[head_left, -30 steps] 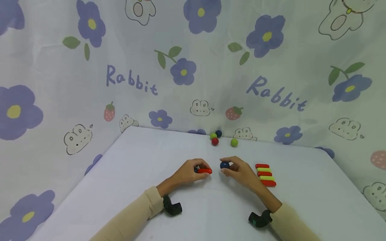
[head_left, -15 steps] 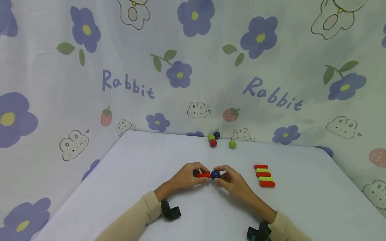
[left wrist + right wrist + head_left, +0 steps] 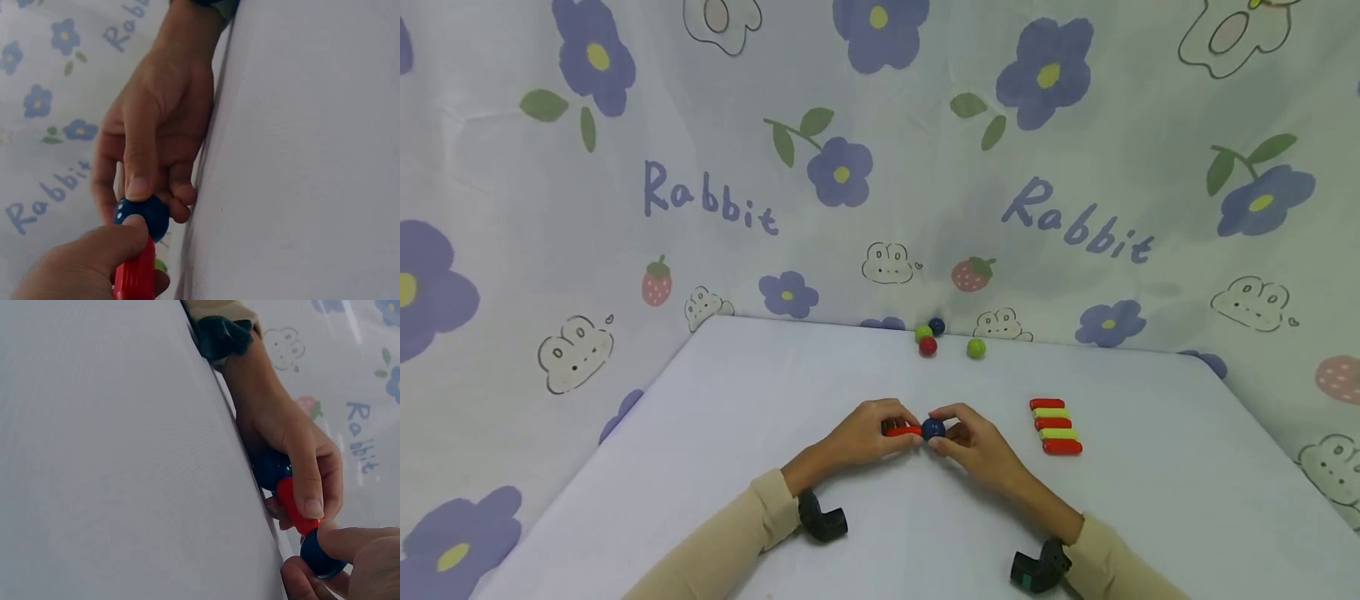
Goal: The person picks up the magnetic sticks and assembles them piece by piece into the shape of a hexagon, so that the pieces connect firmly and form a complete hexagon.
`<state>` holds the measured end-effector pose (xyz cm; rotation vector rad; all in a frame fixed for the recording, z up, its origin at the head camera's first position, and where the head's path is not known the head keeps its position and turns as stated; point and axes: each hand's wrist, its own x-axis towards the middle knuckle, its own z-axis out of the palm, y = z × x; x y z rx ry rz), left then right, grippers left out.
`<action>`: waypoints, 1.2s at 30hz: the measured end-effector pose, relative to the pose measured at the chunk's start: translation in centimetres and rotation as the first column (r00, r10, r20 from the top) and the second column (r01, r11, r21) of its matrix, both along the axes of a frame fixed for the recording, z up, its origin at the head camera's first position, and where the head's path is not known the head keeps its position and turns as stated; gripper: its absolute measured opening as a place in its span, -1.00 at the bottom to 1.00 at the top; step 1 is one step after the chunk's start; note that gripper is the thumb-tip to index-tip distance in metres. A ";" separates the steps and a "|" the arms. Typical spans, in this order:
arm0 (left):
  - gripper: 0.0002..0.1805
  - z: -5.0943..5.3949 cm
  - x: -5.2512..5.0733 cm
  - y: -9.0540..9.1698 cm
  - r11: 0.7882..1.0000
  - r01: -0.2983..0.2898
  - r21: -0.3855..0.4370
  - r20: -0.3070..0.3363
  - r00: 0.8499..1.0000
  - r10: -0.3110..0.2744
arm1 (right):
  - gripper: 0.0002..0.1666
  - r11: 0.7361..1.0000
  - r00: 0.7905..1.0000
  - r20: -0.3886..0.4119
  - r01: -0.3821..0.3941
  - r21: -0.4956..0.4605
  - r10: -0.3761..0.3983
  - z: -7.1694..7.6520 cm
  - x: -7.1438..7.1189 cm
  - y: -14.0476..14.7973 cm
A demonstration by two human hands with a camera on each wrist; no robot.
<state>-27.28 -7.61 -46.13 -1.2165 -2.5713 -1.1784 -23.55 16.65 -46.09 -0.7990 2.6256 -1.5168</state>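
On the left, a beige sleeve (image 3: 722, 533) with a black wrist mount (image 3: 822, 518) leads to the left hand (image 3: 867, 429), whose thumb and fingers grip a red rod (image 3: 901, 431); at the rod's palm end, the right wrist view shows a dark blue ball (image 3: 272, 469) tucked under that hand. The rod's long axis runs roughly left to right, its free end pointing at the right hand. There, a 2nd dark blue ball (image 3: 933, 428) sits in line with the rod, pinched between the right hand's (image 3: 977, 442) thumb and fingers. The rod's tip appears to touch this ball; whether they are fixed together I cannot tell. So the hands are close together, each clamped on its own piece, with the contact between them, over the middle of the white bench (image 3: 775, 367). Well behind, at the far edge, sit a green ball (image 3: 922, 333), a red ball (image 3: 928, 346), a blue ball (image 3: 936, 326) and, slightly apart, another green ball (image 3: 976, 347). Farther right, nearer the right hand than the left, 5 rods (image 3: 1054, 424) lie side by side, 3 red and 2 yellow-green, also pointing left to right.
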 end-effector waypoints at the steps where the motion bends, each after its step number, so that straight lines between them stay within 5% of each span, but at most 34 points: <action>1: -0.76 0.0 0.0 0.0 1.000 -0.003 -0.001 -0.001 1.000 0.003 | -0.50 1.000 1.000 -0.004 0.001 0.002 -0.001 0.0 0.0 0.0; 7: -0.65 0.2 0.3 0.3 0.998 -0.052 -0.043 -0.040 0.998 0.051 | -0.50 1.000 1.000 -0.025 0.011 -0.002 -0.011 0.0 -0.1 0.0; 12: -0.48 0.7 1.0 0.9 0.976 -0.136 -0.170 -0.176 0.979 0.105 | -0.53 0.999 1.000 0.024 0.013 -0.034 -0.012 0.1 0.0 0.0; 19: -0.50 1.1 1.7 1.2 0.937 -0.226 -0.267 -0.377 0.919 0.115 | -0.61 0.996 0.998 0.066 -0.011 -0.084 0.016 0.0 0.1 0.0; 24: -0.50 0.9 1.7 1.2 0.930 -0.240 -0.279 -0.479 0.874 0.082 | -0.73 0.998 0.998 0.055 0.015 -0.064 -0.012 0.0 0.1 -0.1; 32: -0.62 0.6 1.5 1.1 0.913 -0.291 -0.287 -0.600 0.797 0.066 | -0.85 0.990 0.993 0.003 0.120 0.075 -0.120 2.2 -1.0 1.5; 36: -0.69 0.6 1.3 1.1 0.901 -0.313 -0.301 -0.617 0.784 0.067 | -0.87 0.934 0.974 -0.153 0.207 0.292 -0.168 4.1 -2.3 4.9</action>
